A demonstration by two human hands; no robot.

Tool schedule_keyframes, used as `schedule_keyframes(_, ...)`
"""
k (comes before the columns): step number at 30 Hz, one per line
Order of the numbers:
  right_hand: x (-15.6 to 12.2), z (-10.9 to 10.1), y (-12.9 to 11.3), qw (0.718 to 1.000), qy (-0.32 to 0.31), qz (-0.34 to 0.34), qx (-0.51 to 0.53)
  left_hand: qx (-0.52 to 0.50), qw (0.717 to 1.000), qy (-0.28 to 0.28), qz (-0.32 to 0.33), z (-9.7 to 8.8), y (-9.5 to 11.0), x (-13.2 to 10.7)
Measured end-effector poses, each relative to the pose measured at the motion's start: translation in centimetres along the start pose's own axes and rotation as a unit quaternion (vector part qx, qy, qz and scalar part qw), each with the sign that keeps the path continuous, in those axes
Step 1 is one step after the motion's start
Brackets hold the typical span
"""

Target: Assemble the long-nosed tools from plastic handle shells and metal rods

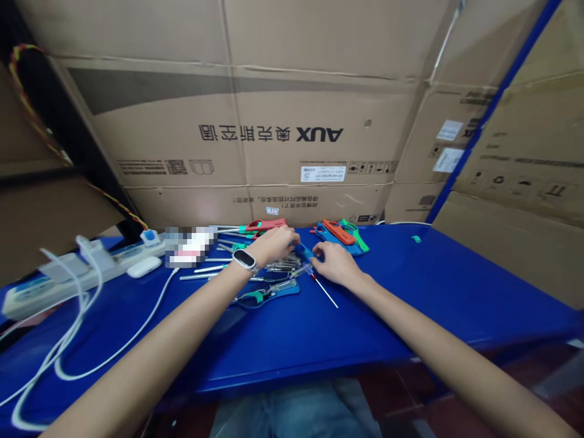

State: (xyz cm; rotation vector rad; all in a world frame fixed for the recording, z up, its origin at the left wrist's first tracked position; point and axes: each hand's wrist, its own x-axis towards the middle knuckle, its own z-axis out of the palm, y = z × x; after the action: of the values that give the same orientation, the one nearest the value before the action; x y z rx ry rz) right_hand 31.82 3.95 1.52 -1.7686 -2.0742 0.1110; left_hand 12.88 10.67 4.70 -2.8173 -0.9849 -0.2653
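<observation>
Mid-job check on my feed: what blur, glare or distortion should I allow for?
In the head view, the small parts mid-table run together softly; mosaic blocks hide something beside the power strip, which looks stretched at the left edge; the floor at lower right is dim and smeared; the blue table shows soft sheen.

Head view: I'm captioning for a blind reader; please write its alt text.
Bare hands, close together, work at a blue piece over a blue table, near a thin pale rod. Metal rods and colourful handles lie nearby, with upside-down printed cardboard behind.
</observation>
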Motion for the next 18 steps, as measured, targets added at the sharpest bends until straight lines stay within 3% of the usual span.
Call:
schedule_keyframes(3,0.8,0.1,-0.2,0.998,-0.02,0.006,-0.057,0.023,0.999,-0.035,0.011,0.7,-0.8,3.4)
schedule_keyframes(6,1.6,0.1,-0.3,0.996,-0.041,0.018,-0.083,0.037,0.997,-0.067,0.015,1.2,-1.1,5.1)
schedule_keyframes(12,2.5,0.4,0.1,0.995,-0.05,0.03,-0.081,0.065,0.993,-0.099,0.03,1.8,-0.5,6.5)
schedule_keyframes(18,1.8,0.6,0.4,0.997,-0.023,0.016,-0.066,0.098,0.99,-0.076,0.068,1.1,-0.4,6.3)
